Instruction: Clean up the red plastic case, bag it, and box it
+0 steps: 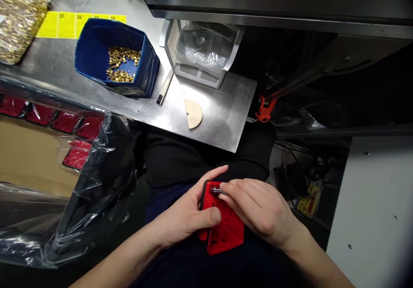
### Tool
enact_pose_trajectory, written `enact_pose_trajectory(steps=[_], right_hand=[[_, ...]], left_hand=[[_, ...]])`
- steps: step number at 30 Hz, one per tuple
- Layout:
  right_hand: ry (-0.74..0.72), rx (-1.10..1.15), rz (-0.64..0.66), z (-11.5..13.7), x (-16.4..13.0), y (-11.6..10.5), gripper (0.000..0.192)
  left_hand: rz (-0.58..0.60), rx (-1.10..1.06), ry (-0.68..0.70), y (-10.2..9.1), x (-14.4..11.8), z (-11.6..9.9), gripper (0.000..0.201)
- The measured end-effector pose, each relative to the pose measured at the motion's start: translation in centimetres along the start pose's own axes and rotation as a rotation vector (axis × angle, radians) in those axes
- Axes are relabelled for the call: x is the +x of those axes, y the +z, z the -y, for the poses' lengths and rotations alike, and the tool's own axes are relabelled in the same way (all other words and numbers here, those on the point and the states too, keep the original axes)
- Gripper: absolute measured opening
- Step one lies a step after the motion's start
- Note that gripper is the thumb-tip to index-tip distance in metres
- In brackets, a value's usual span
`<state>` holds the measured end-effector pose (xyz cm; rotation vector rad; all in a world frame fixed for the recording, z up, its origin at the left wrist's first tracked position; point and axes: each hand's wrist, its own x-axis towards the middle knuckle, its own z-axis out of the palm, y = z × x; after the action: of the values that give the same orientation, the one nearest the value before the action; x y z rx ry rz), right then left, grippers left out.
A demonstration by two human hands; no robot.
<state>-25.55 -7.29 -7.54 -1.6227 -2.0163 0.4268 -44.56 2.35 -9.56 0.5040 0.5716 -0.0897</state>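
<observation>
A red plastic housing with a black edge [227, 230] is held over my lap, tilted, with small holes in its face. My left hand [190, 212] grips it from the left, thumb pressed on the front and index finger stretched past its top. With fingertips pinched, my right hand [261, 208] holds a small shiny metal piece [217, 190] against the housing's upper end. The fingers partly cover this piece, so its exact kind cannot be made out. Part of the housing's right side is hidden behind my right hand.
On the metal bench [222, 124] are a blue bin [150, 70] of small brass pieces, a half-round beige disc [194, 114], a white marker-like stick [165, 88] and a grey tray [198, 79] with clear plastic bags. A plastic-lined box [29, 154] with red parts stands left. An orange clip [266, 109] hangs right.
</observation>
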Motion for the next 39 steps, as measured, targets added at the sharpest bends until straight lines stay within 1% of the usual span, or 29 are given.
enact_pose_trajectory(steps=[5,14,21,24,28,34,39], right_hand=[[0.039,0.043,0.007,0.0,0.0,0.0,0.012],[0.062,-0.019,-0.012,0.9,-0.3,0.2,0.011],[0.055,-0.008,-0.004,1.4,-0.6,0.4,0.015],[0.086,0.046,-0.018,1.2,-0.5,0.0,0.010],[0.139,0.040,-0.045,0.9,-0.4,-0.5,0.009],[0.075,0.014,-0.003,1.2,-0.3,-0.3,0.013],[0.038,-0.027,-0.010,1.2,-0.2,0.0,0.016]], left_hand=[[0.001,0.005,0.016,-0.1,0.0,0.2,0.096],[-0.015,0.018,0.046,0.3,0.0,0.3,0.094],[-0.066,0.009,0.030,0.6,-0.2,0.6,0.096],[-0.054,-0.019,0.026,0.6,-0.3,0.5,0.098],[-0.021,-0.070,-0.007,0.4,-0.4,0.7,0.103],[0.011,-0.078,-0.003,0.1,-0.3,0.8,0.100],[0.032,-0.082,-0.001,0.0,-0.4,0.8,0.098]])
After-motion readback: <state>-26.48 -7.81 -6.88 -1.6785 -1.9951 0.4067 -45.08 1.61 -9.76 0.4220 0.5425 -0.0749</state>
